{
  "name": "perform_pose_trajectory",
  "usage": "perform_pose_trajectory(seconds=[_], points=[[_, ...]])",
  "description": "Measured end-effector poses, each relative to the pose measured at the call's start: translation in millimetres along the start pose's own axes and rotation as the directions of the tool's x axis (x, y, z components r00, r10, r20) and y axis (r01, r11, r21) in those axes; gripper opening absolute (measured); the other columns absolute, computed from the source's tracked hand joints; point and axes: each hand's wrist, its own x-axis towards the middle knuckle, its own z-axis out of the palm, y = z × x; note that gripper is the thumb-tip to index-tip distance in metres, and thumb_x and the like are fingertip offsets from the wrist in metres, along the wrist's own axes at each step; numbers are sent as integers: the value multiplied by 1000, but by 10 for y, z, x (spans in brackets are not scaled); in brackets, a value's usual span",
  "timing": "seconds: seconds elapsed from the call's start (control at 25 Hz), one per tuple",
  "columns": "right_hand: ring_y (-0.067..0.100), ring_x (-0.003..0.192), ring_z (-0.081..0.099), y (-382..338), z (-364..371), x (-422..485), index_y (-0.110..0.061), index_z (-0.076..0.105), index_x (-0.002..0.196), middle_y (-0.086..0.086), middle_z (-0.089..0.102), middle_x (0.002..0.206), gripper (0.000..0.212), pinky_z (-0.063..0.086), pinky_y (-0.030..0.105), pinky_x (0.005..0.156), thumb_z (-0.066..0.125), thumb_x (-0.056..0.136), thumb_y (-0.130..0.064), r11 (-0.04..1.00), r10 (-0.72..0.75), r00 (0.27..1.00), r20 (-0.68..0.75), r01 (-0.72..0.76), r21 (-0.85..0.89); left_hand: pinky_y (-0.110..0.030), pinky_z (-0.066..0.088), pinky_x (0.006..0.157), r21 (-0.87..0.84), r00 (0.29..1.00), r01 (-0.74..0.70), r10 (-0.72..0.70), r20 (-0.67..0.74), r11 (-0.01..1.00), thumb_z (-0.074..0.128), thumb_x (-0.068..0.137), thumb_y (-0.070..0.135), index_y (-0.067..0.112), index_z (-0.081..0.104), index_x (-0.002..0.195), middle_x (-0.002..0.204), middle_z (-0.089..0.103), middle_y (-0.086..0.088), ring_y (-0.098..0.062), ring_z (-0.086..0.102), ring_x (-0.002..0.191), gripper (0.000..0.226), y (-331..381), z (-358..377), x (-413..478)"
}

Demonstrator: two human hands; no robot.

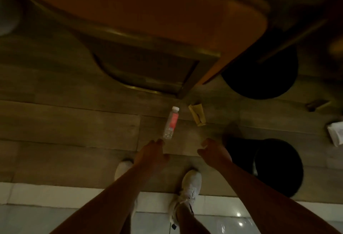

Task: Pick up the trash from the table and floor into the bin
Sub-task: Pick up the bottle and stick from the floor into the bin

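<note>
Now, the head view, which is the only one, looks down in weak light and is a little blurred. A clear bottle [170, 122] with a red label lies on the wooden floor [74, 122], its white cap pointing to the leg under the bench [148, 10] corner. Just beside the cap lies a yellow wrapper [197, 115], and a white paper [336, 133] lies far toward the right edge of the floor.

The left hand [151, 154] reaches for the bottom end of the bottle. Its fingers are loosely bent and hold nothing, and I cannot tell if the tips already touch the plastic. The right hand [213, 152] hangs apart from it, also loosely bent and without anything, just beside a dark round bin [278, 167].

I think the step is to grasp the bottle. It is round and light, so a push on its end could roll it under the bench. In such dim light the fingers may also close beside it. The wrapper is flat against the floor and may slip from the fingertips.
</note>
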Motion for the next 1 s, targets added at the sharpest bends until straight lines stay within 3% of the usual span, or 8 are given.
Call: perform_pose_trajectory(seconds=[0.12,0.2,0.4,0.64,0.84,1.0], points=[[24,107,61,81,432,790,-25,50,130,4,61,124,43,44,28,68,57,91,-41,1000,15,999,-49,-15,-1,-30,47,70,33,996,-13,16,-83,999,62,81,34,20,50,126,114,61,-8,-24,62,97,48,-238,443,768],[23,107,61,147,625,1253,-23,47,133,5,61,124,45,45,29,71,56,92,-40,999,-16,995,-95,11,-49,-31,46,70,42,991,-27,33,-133,999,64,81,33,18,47,130,117,59,-10,-26,60,101,54,-326,706,1236],[30,103,62,358,780,2158,-17,42,133,12,55,123,50,55,40,76,58,91,-39,995,-65,959,-277,40,-93,-44,52,90,0,970,-41,40,-239,999,69,80,39,16,32,141,132,45,-15,-32,49,119,76,-354,1188,2076],[41,129,41,386,745,2756,-13,33,143,19,39,144,74,45,49,96,67,84,-42,991,-67,925,-373,20,-129,-49,52,90,73,967,-9,27,-253,997,69,77,49,16,24,143,136,41,-19,-36,49,121,87,-323,1397,2544],[38,133,34,299,879,2986,-23,34,143,14,35,146,77,47,50,94,72,79,-39,991,-102,896,-432,56,-118,-48,50,91,63,964,36,-18,-265,997,72,74,52,21,15,148,141,39,-16,-34,46,125,98,-369,1501,2774],[36,132,35,258,918,3147,-28,37,140,11,36,144,73,49,50,89,73,78,-39,995,-75,876,-477,31,-98,-47,51,90,17,961,-1,6,-278,1000,75,71,50,21,19,147,140,42,-14,-32,49,123,99,-468,1543,2895]])
